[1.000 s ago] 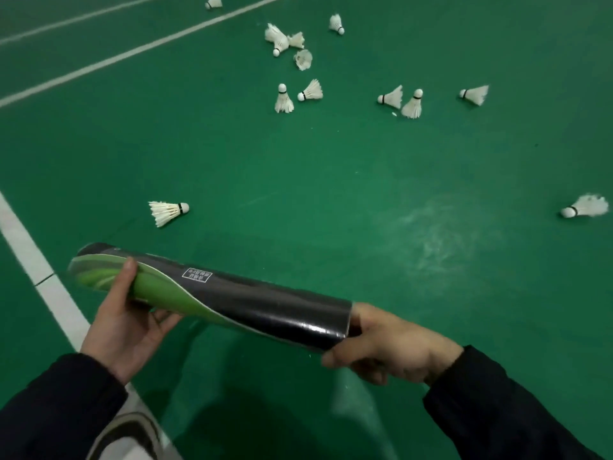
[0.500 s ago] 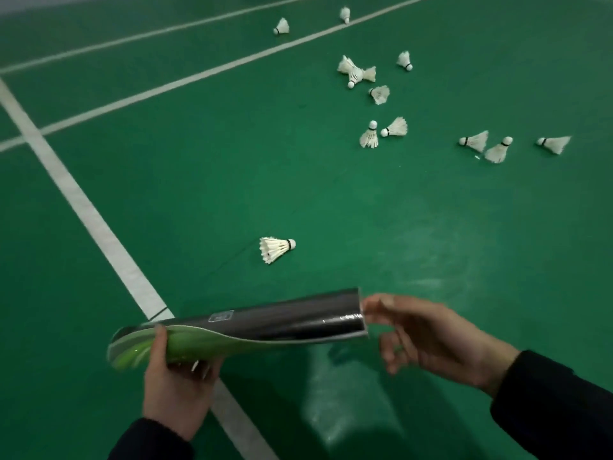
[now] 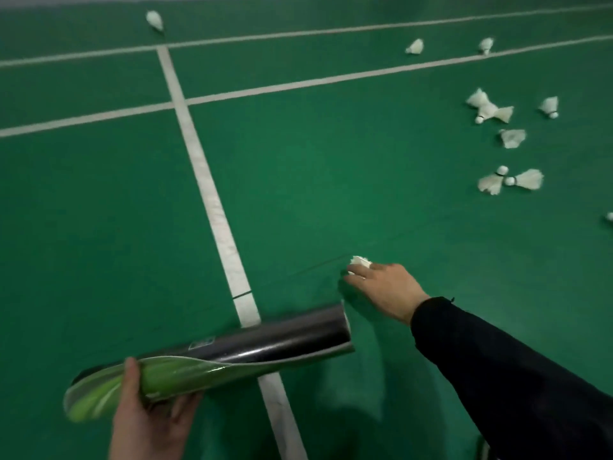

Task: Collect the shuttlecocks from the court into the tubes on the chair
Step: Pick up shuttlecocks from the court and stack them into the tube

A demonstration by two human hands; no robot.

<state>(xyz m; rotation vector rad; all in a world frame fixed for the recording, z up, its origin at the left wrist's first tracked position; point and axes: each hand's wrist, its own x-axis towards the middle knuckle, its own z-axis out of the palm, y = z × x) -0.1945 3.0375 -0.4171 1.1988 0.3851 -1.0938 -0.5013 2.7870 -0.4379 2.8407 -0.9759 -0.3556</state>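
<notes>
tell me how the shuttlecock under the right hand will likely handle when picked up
The shuttlecock is probably very light: mostly thin white feathers. Those feathers look fragile, so the right hand should likely pinch gently. Dropped, it would probably settle on its side, like the others on the court.

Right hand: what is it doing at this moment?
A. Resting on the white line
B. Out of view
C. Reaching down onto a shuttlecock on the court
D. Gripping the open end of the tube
C: the right hand is spread over a shuttlecock on the green floor, clear of the tube that the left hand holds.
</notes>
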